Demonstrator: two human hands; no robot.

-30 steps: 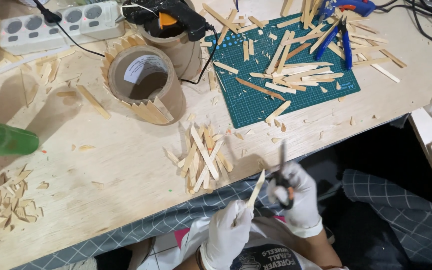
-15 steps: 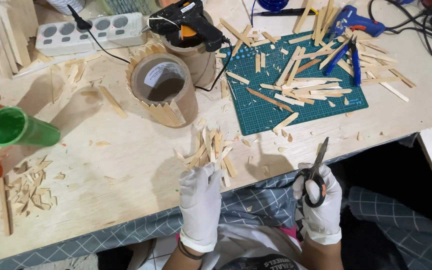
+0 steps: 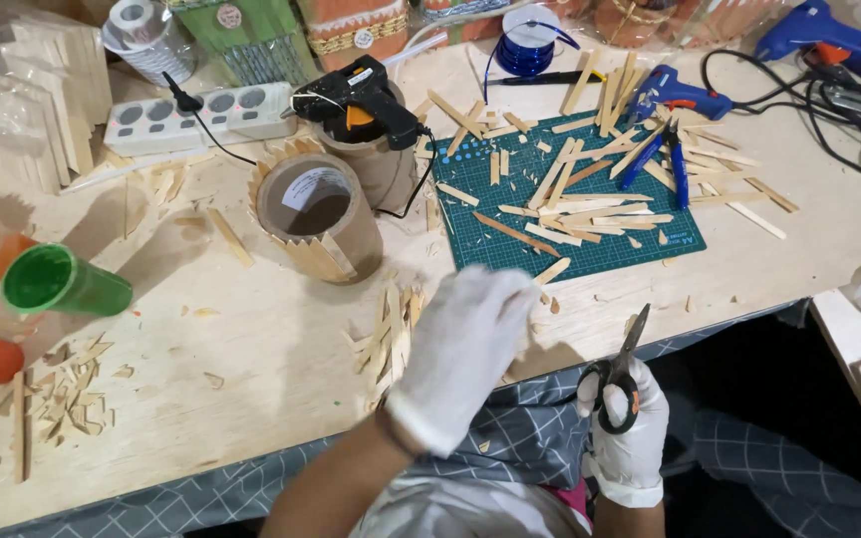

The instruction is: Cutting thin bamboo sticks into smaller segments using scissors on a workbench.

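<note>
My left hand (image 3: pixel 465 354), in a white glove, reaches out over the table's front edge, just right of a heap of cut wooden sticks (image 3: pixel 389 331). Its fingertips point at a short stick (image 3: pixel 551 271) by the near edge of the green cutting mat (image 3: pixel 590 254); I see only its back, so a hold cannot be made out. My right hand (image 3: pixel 625 438), also gloved, stays low by my lap and grips black scissors (image 3: pixel 622 371) with the blades pointing up. A cardboard tube (image 3: pixel 317 214) ringed with pointed sticks stands behind the heap.
A black glue gun (image 3: pixel 356 98) rests on a second tube, wired to a white power strip (image 3: pixel 201 115). Many sticks and blue-handled cutters (image 3: pixel 675 159) lie on the mat. Blue glue guns (image 3: pixel 814 30) lie at the back right. A green cup (image 3: pixel 62 284) and wood scraps (image 3: pixel 57 399) lie at left.
My left hand has moved from the stick heap forward and right toward the mat. The stick it held a second ago is no longer seen. My right hand with the scissors has stayed low.
</note>
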